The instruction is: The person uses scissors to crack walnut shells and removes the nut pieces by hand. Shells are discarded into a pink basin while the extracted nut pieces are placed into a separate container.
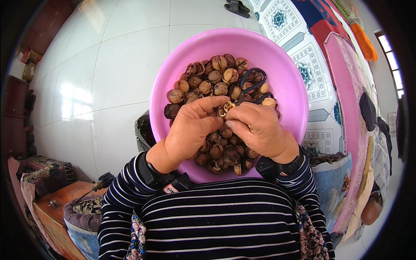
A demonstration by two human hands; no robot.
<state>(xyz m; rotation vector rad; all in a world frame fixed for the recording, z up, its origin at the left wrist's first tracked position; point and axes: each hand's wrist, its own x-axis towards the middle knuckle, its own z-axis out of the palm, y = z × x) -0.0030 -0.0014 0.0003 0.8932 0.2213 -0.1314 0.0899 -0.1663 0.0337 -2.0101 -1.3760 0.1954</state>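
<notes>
A cracked walnut [225, 110] with pale broken parts showing is held between my two hands, above a pink plastic basin [191, 42]. My left hand [195, 125] grips it from the left with thumb and fingers. The fingertips of my right hand [260, 125] pinch at its right side; some pale bits show beneath those fingers. Many whole walnuts [214, 77] lie in the basin beyond my hands, and more walnuts and broken shells [232, 156] lie on the near side. Scissors with dark blue handles [253, 81] rest on the nuts just past my right hand.
A dark bag [143, 128] stands against the basin's left side on the tiled floor [130, 65]. To the right are a blue cloth-covered seat or container [333, 188] and a pink-covered bed edge [347, 97]. A wooden stool or bench [58, 201] is at lower left. Dark slippers [237, 8] lie beyond.
</notes>
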